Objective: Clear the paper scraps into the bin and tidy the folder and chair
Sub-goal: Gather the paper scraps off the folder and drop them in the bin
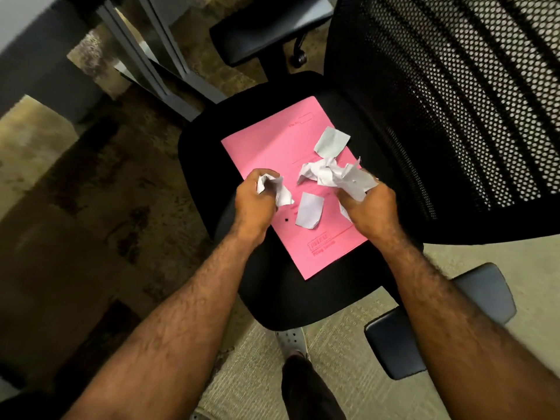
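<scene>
Both fists clench crumpled white paper, left hand (254, 204) and right hand (371, 207), above smooth pink folder (272, 147).

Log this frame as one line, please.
left hand: crumpled scrap | right hand: crumpled wad | flat scraps on pink folder | bin unseen

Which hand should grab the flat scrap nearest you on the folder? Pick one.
Left. The left hand holds only a small crumpled wad and sits right beside that flat scrap; the right hand is stuffed with a bigger wad.
</scene>
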